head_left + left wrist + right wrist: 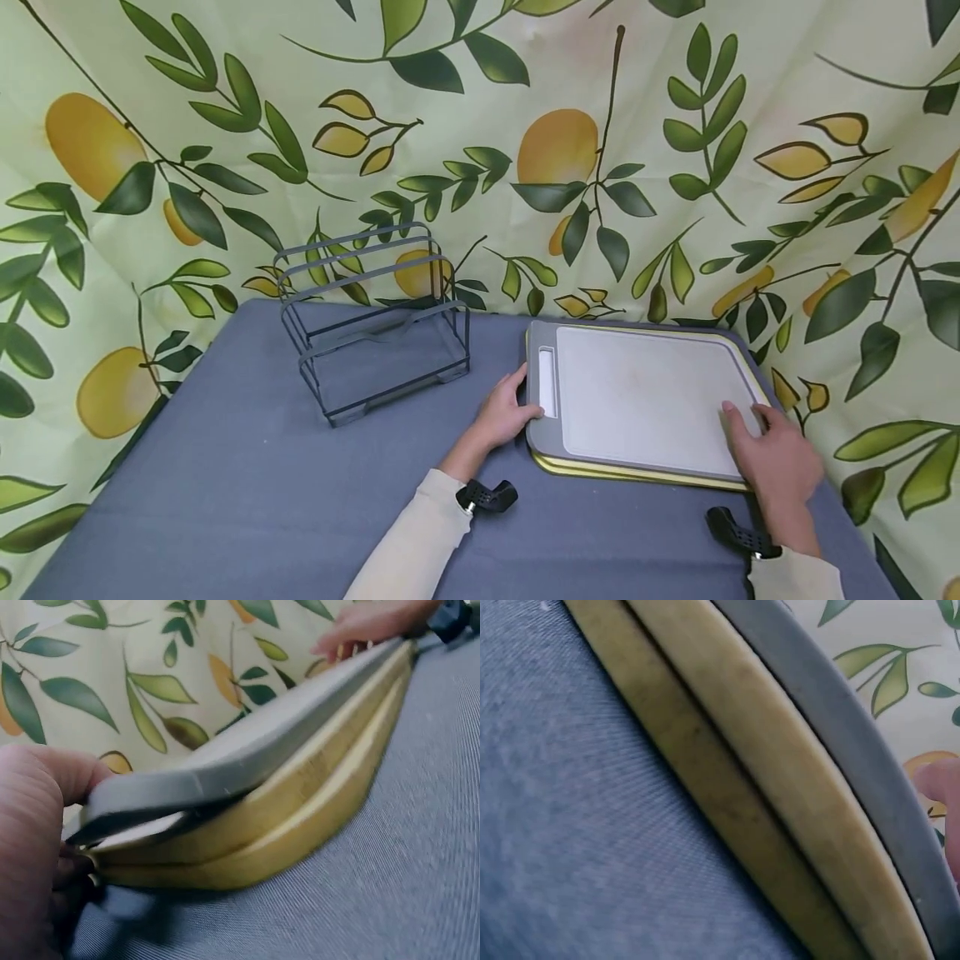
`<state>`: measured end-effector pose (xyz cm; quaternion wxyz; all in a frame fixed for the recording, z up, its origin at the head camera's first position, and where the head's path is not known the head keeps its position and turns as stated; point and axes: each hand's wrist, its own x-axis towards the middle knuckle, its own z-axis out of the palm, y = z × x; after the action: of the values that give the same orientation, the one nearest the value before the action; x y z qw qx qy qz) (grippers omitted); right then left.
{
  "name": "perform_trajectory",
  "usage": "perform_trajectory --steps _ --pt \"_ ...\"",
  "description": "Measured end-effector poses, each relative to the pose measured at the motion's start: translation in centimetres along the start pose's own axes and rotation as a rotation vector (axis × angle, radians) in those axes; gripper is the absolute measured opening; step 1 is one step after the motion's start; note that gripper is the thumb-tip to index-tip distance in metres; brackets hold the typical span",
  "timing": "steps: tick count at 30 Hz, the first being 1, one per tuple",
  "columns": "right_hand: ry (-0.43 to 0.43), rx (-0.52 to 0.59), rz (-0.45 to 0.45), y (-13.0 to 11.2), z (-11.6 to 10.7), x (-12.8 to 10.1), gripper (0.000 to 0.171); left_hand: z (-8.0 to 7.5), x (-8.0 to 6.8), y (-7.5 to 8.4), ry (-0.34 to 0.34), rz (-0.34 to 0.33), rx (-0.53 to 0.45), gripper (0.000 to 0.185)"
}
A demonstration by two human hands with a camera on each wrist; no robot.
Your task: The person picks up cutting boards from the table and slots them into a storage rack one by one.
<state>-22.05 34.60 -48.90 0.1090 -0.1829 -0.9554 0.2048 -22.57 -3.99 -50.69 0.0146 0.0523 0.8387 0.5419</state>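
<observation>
A grey-rimmed white cutting board (645,392) with a handle slot lies on top of a stack, over two yellow-edged boards (292,802). My left hand (504,410) grips the stack's left side, thumb on the grey rim beside the slot. In the left wrist view a narrow gap shows between the grey board and the yellow ones at that corner; the fingertips underneath are mostly hidden. At the opposite end, my right hand (780,458) holds the top board's right edge, thumb over the white surface. Only part of that hand enters the right wrist view.
To the left stands a black wire rack (375,333) with several upright dividers. A blue-grey cloth (247,492) covers the table. Behind and at the sides hangs a fabric backdrop (465,108) printed with leaves and fruit.
</observation>
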Motion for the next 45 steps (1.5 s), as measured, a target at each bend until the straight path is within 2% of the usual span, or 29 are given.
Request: perform_trajectory --steps 4,11,23,29,32,39,45 --pt "0.031 0.002 0.005 -0.4 0.2 0.2 0.074 0.0 0.0 0.1 0.035 -0.037 0.043 0.076" --pt "-0.007 -0.015 0.041 -0.7 0.1 0.1 0.077 -0.1 0.2 0.3 0.068 -0.013 0.065 0.073" --pt "0.005 0.0 0.022 -1.0 0.2 -0.1 0.075 -0.6 -0.1 0.4 0.071 -0.025 -0.033 0.074" --pt "0.008 0.001 0.015 -0.8 0.3 0.0 0.075 -0.4 0.3 0.3 0.047 0.013 -0.076 0.074" --pt "-0.014 -0.002 0.015 -0.9 0.2 -0.1 0.076 -0.3 0.2 0.2 0.049 0.009 -0.103 0.074" --pt "-0.034 -0.014 0.044 -1.4 -0.1 -0.3 0.08 -0.3 0.4 0.3 0.047 0.034 -0.219 0.072" --pt "-0.016 0.018 0.075 -1.8 0.3 -1.1 0.077 -0.5 0.4 -0.2 0.027 0.07 -0.231 0.072"
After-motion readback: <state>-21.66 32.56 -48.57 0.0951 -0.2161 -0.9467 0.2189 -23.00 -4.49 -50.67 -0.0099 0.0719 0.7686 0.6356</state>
